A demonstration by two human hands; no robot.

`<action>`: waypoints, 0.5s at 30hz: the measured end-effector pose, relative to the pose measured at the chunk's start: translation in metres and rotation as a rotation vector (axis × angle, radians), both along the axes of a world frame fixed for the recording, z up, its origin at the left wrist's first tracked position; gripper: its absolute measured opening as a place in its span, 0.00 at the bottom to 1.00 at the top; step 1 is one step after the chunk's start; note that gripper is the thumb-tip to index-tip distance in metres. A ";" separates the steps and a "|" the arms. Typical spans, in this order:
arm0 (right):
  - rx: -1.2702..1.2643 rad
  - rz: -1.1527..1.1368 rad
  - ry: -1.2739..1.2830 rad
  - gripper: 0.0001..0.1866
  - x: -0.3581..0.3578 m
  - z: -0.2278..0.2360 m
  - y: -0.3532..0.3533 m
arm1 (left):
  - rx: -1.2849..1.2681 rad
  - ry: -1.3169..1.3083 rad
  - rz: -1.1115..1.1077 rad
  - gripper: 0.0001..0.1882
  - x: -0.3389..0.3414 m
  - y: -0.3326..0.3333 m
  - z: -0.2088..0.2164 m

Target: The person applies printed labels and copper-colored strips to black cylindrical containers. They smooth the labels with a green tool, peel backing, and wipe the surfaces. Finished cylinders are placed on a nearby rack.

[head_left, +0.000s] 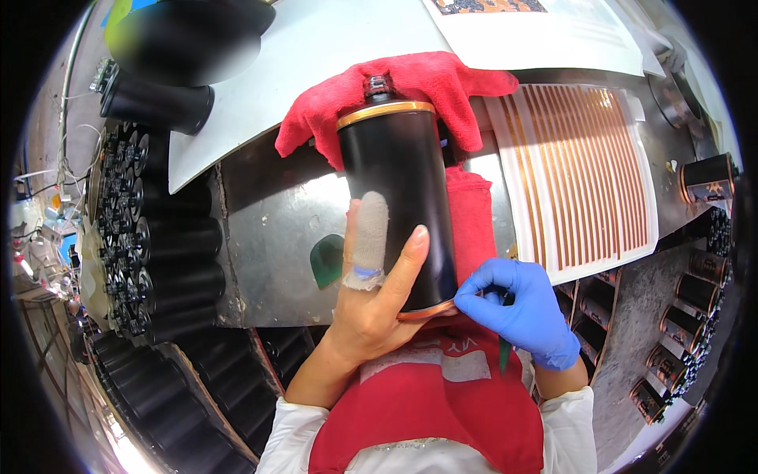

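where bottle (pixel 395 178) ends, right grip (pixel 530 314) pinches

Bottle (pixel 401 178) on cloth (pixel 454 83), strip sheet (pixel 580 178) to right

Metal-topped workbench (pixel 272 253) threw back patches of white light. Well left of it, tiled-looking floor (pixel 47 347) showed; right of it, a mottled grey panel (pixel 632 316).

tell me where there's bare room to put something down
One free patch is the metal table between the rows of black bottles at left and the green piece. The white sheet beyond the red cloth has open room too. It is crowded around the central black bottle, and the striped sheet covers much of the right.
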State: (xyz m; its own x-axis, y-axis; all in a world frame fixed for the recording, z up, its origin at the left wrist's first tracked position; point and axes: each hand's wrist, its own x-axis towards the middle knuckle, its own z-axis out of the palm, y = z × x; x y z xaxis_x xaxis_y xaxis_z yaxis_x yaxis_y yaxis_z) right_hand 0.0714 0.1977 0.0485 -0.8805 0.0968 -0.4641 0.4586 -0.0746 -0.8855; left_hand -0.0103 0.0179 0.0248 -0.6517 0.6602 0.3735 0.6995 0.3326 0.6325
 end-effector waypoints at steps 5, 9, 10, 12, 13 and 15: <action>-0.036 0.008 0.028 0.04 -0.001 0.003 -0.004 | 0.033 -0.169 0.007 0.55 0.013 -0.021 -0.018; 0.009 0.034 0.063 0.05 -0.001 0.004 -0.005 | 0.122 -0.226 -0.036 0.59 0.009 -0.025 -0.021; 0.020 0.023 0.049 0.05 -0.001 0.004 -0.005 | 0.151 -0.241 -0.033 0.59 0.009 -0.018 -0.010; 0.042 0.004 0.023 0.05 -0.001 0.004 -0.004 | 0.101 -0.200 -0.002 0.58 0.012 -0.012 -0.004; 0.039 0.000 0.031 0.05 -0.001 0.003 -0.004 | 0.024 -0.147 0.023 0.57 0.016 -0.011 -0.005; 0.032 -0.006 0.048 0.05 0.000 0.001 -0.005 | -0.039 -0.081 0.000 0.53 0.011 -0.005 0.001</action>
